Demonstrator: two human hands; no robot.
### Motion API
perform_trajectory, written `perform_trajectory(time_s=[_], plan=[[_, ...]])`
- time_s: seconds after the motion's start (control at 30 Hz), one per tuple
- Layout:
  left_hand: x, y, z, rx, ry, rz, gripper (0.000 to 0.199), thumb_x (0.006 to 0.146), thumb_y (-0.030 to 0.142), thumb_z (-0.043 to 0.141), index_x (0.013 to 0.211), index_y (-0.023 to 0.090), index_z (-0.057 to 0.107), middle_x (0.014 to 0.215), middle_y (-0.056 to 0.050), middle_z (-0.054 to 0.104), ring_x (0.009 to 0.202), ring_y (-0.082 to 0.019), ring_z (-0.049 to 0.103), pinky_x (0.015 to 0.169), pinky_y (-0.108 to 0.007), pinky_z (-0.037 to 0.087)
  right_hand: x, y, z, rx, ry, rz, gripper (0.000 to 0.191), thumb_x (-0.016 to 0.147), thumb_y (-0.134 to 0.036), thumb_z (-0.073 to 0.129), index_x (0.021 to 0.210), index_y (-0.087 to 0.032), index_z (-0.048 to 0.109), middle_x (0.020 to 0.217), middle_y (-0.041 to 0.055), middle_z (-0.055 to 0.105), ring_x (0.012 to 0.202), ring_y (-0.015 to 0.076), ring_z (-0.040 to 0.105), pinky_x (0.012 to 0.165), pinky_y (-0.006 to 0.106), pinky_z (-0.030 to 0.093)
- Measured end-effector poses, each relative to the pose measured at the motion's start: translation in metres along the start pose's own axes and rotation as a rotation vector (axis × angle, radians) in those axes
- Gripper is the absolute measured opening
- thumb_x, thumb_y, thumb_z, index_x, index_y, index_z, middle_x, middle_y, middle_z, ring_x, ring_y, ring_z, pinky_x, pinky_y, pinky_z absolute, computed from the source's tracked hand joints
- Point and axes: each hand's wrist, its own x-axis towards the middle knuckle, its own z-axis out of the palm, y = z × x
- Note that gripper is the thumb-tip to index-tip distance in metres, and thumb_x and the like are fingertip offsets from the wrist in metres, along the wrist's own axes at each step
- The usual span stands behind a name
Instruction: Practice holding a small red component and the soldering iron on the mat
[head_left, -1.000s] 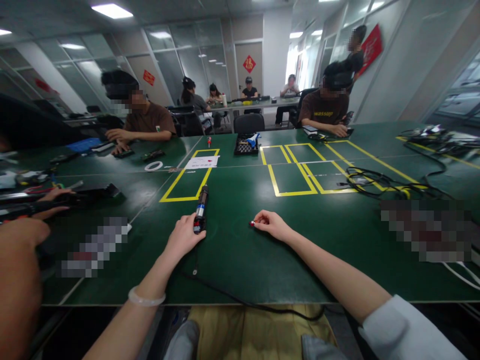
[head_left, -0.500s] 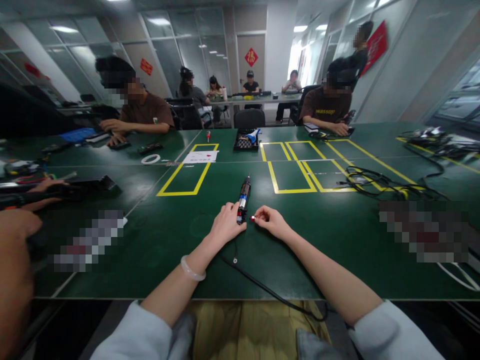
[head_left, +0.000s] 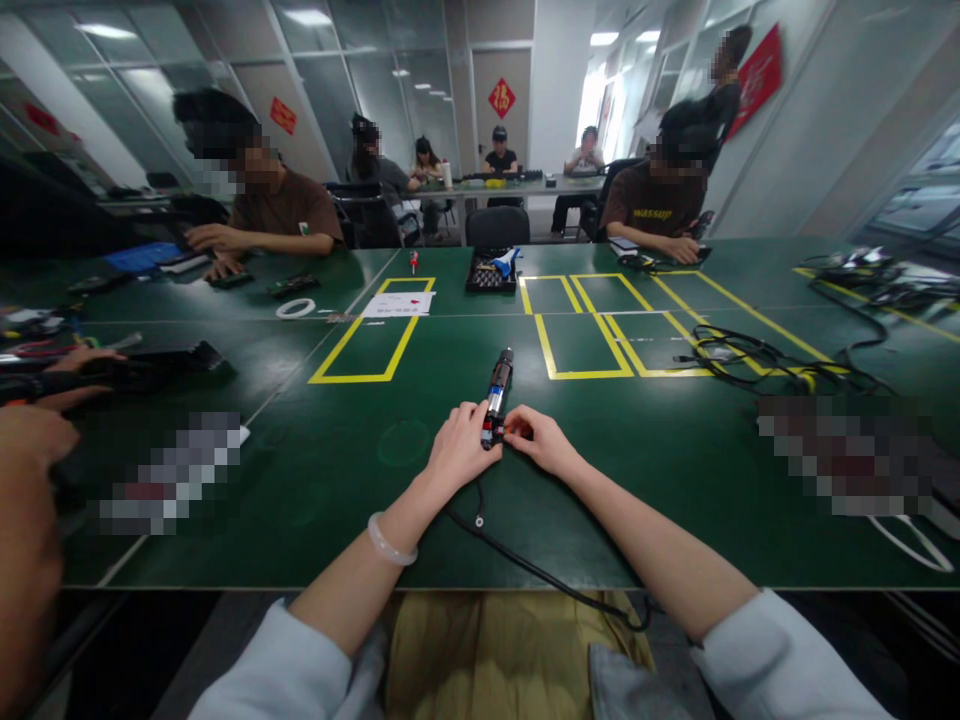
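On the green table, straight ahead of me, lies an electric screwdriver [head_left: 497, 396] with its inner parts bare: a dark front end, a silver and blue motor section and a red-and-black rear end. My left hand [head_left: 465, 440] is closed around its rear part. At the right side of that rear end, the fingertips of my right hand [head_left: 541, 438] are pinched on a small red part [head_left: 511, 431], mostly hidden by the fingers. A black cable [head_left: 525, 570] runs from under my left hand toward the table edge. Beside it shows a small ring terminal [head_left: 479, 522].
Yellow tape outlines [head_left: 585, 375] mark the table. A black parts tray [head_left: 491, 288], a paper sheet [head_left: 397, 304] and a white tape roll [head_left: 295, 309] lie farther off. Coiled black cables [head_left: 739, 355] are at right. A co-worker's arm [head_left: 34, 490] reaches in from the left.
My right hand has brought the small red part up against the screwdriver's rear end. The screwdriver has shifted slightly right, with my left hand still on it.
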Motion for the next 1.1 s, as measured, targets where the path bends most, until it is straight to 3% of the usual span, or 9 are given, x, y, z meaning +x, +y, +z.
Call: perform_trajectory(time_s=[0.17,0.53,0.83,1.1], plan=[[-0.0011,0.0021,0.0004,0.064,0.005,0.008,0.061,0.076,0.038,0.060,0.132,0.021,0.041,0.116,-0.011,0.050,0.105,-0.026,0.048,0.085,-0.034,0.041,0.0008,0.0007,0.0006,-0.091,-0.002,-0.037,0.004,0.081,-0.017,0.062,0.085,-0.018,0.060,0.082,0.0008,0.056,0.068,0.0120,0.052,0.068,0.025,0.043],[-0.0003,0.0020,0.0041,0.178,0.037,0.024,0.058,0.081,0.048,0.054,0.130,0.019,0.042,0.114,-0.011,0.051,0.100,-0.024,0.051,0.083,-0.033,0.042,-0.0025,0.0004,0.0003,-0.069,0.037,-0.079,0.012,0.084,-0.017,0.059,0.092,-0.017,0.068,0.085,0.0035,0.060,0.071,0.0127,0.057,0.069,0.026,0.046],[0.0023,0.0078,0.0037,0.263,0.069,-0.021,0.055,0.086,0.051,0.047,0.130,0.018,0.044,0.107,-0.011,0.053,0.097,-0.025,0.052,0.079,-0.035,0.040,-0.0043,-0.0045,-0.0004,-0.025,0.041,-0.055,0.017,0.083,-0.017,0.056,0.098,-0.017,0.064,0.087,0.0032,0.064,0.069,0.0121,0.055,0.068,0.026,0.046],[0.0003,-0.0007,-0.0037,0.300,0.052,0.019,0.060,0.086,0.053,0.047,0.136,0.021,0.040,0.109,-0.011,0.053,0.098,-0.026,0.052,0.081,-0.035,0.039,-0.0059,-0.0036,-0.0009,-0.001,0.033,-0.040,0.021,0.084,-0.018,0.055,0.103,-0.016,0.063,0.085,0.0022,0.062,0.066,0.0108,0.053,0.065,0.024,0.044]])
